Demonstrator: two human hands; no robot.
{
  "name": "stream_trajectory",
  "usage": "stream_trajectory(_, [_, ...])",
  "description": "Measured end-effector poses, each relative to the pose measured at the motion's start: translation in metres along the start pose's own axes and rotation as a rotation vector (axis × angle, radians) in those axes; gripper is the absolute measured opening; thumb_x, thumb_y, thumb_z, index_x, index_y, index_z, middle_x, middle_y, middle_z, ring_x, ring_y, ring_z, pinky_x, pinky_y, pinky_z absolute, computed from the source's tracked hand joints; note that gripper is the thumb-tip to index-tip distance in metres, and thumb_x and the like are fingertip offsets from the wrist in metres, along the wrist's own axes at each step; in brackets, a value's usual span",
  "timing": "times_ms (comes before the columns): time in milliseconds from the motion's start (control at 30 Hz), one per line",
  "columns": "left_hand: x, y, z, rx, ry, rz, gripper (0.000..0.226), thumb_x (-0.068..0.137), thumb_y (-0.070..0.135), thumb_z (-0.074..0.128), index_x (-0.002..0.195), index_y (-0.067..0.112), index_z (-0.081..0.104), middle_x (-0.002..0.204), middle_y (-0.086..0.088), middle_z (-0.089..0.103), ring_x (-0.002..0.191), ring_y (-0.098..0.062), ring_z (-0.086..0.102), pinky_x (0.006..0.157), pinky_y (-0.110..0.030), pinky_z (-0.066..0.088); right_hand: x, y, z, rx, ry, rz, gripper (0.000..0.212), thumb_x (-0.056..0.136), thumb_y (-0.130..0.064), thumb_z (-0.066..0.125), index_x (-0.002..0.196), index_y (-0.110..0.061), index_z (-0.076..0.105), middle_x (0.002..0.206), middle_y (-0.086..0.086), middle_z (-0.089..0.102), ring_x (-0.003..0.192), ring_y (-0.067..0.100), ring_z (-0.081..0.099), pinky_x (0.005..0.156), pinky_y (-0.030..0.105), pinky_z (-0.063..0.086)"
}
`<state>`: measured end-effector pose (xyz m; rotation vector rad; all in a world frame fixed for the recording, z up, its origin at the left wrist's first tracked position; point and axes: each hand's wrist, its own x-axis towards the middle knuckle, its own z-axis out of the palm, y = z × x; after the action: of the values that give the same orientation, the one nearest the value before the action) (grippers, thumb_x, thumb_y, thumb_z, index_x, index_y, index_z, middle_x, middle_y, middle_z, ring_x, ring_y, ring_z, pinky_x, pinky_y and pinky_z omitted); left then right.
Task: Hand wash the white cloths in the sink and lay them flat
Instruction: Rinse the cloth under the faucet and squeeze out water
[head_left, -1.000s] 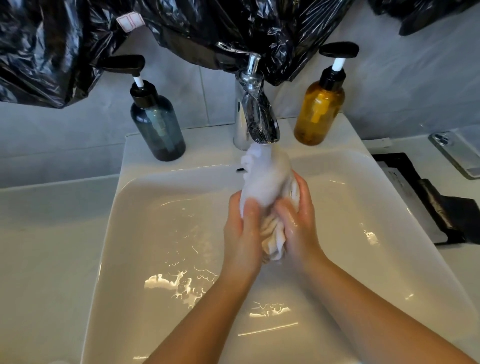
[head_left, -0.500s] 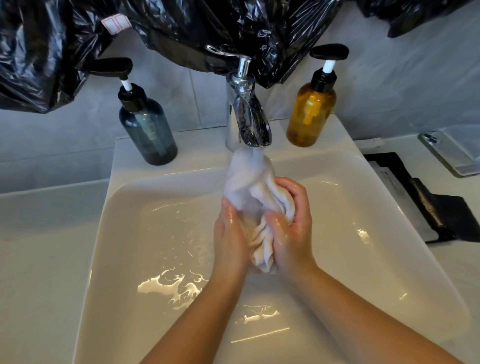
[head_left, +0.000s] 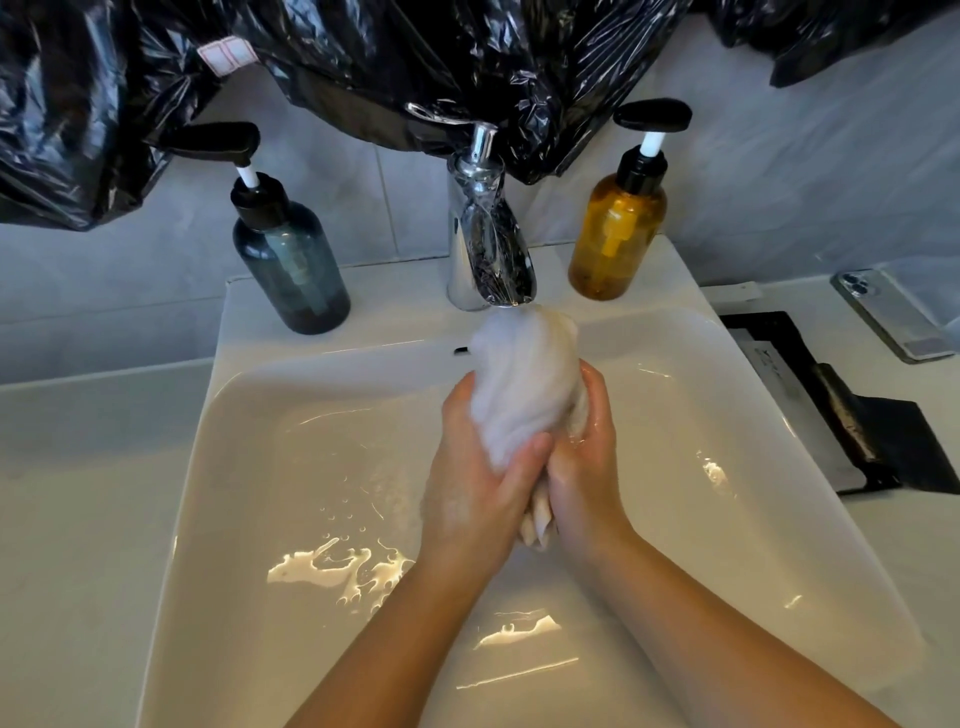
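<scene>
Right hand (head_left: 587, 467) had slid right of the cloth (head_left: 524, 384), left hand (head_left: 467, 483) across its near side; fingers (head_left: 597, 387) gripped it under the tap (head_left: 488, 244), rinsing.

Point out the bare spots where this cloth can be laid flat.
Widest bare patch: the pale grey counter left of the white ceramic sink. A narrow strip of ledge lies between the dark blue pump bottle and chrome tap. Right side is crowded: black tray, silver phone.
</scene>
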<state>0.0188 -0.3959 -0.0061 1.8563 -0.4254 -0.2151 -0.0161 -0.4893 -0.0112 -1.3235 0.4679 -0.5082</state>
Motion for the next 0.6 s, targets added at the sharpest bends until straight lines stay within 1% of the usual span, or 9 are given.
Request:
stream_trajectory(100, [0.007,0.005,0.001,-0.041,0.066,-0.052,0.050,0.071,0.071,0.043,0.107,0.038,0.054,0.086,0.015,0.067,0.085,0.000,0.066,0.061,-0.011,0.048,0.001,-0.007,-0.002,0.028,-0.033,-0.001,0.045,0.076,-0.018,0.066,0.121,-0.024,0.060,0.103,-0.002,0.075,0.100,0.015,0.072,0.076,0.025,0.057])
stream_trajectory(200, [0.002,0.002,-0.002,-0.141,0.091,-0.051,0.049,0.083,0.062,0.039,0.112,0.028,0.060,0.095,0.011,0.070,0.089,-0.003,0.067,0.070,-0.022,0.054,0.006,-0.005,-0.004,0.099,-0.076,0.074,0.044,0.073,-0.025,0.069,0.117,-0.027,0.063,0.102,-0.002,0.076,0.100,0.017,0.072,0.077,0.026,0.057])
stream_trajectory(300, [-0.001,0.003,-0.002,-0.147,0.091,-0.012,0.036,0.087,0.062,0.040,0.110,0.040,0.056,0.099,0.019,0.068,0.091,-0.002,0.068,0.069,-0.019,0.053,0.008,-0.001,-0.002,0.100,-0.158,0.152,0.059,0.075,-0.043,0.068,0.131,-0.034,0.055,0.114,-0.002,0.072,0.106,0.018,0.071,0.080,0.030,0.058])
stream_trajectory(400, [0.002,0.008,0.002,-0.133,0.056,0.120,0.034,0.092,0.052,0.040,0.105,0.027,0.061,0.088,0.001,0.066,0.082,-0.021,0.067,0.067,-0.040,0.054,0.010,0.000,-0.001,0.110,-0.196,0.175,0.071,0.075,-0.055,0.067,0.138,-0.027,0.047,0.115,0.000,0.070,0.104,0.013,0.070,0.080,0.026,0.057])
stream_trajectory(433, [0.002,0.008,0.002,-0.129,0.041,0.123,0.040,0.091,0.052,0.041,0.109,0.023,0.061,0.091,0.001,0.066,0.085,-0.021,0.067,0.069,-0.037,0.054,0.010,-0.002,-0.001,0.097,-0.186,0.172,0.073,0.075,-0.059,0.068,0.136,-0.025,0.048,0.111,-0.003,0.071,0.102,0.010,0.071,0.079,0.023,0.056])
stream_trajectory(467, [0.001,0.007,0.001,-0.125,0.028,0.073,0.044,0.088,0.057,0.043,0.115,0.026,0.057,0.096,0.006,0.067,0.090,-0.014,0.068,0.070,-0.026,0.054,0.011,-0.003,-0.001,0.071,-0.169,0.155,0.078,0.073,-0.064,0.070,0.135,-0.022,0.049,0.109,-0.008,0.072,0.102,0.008,0.071,0.079,0.021,0.055])
stream_trajectory(500, [0.000,0.007,0.000,-0.133,0.029,0.012,0.052,0.082,0.064,0.045,0.123,0.033,0.050,0.101,0.015,0.066,0.095,-0.001,0.066,0.069,-0.012,0.050,0.011,-0.004,0.000,0.035,-0.156,0.130,0.083,0.072,-0.068,0.072,0.137,-0.020,0.050,0.109,-0.009,0.073,0.103,0.007,0.070,0.080,0.020,0.055])
stream_trajectory(533, [-0.001,0.006,-0.002,-0.125,0.047,-0.043,0.066,0.076,0.069,0.046,0.132,0.035,0.043,0.105,0.024,0.063,0.096,0.012,0.062,0.068,-0.005,0.047,0.010,-0.004,0.002,0.000,-0.147,0.117,0.081,0.076,-0.065,0.071,0.139,-0.018,0.050,0.112,-0.009,0.072,0.106,0.006,0.069,0.081,0.019,0.054])
stream_trajectory(600, [0.000,0.007,-0.004,-0.084,0.082,-0.066,0.084,0.072,0.069,0.052,0.146,0.034,0.032,0.110,0.036,0.058,0.097,0.021,0.057,0.073,-0.002,0.045,0.009,-0.001,0.004,-0.021,-0.166,0.105,0.051,0.094,-0.044,0.063,0.138,-0.021,0.051,0.112,-0.015,0.072,0.107,0.003,0.068,0.082,0.017,0.053])
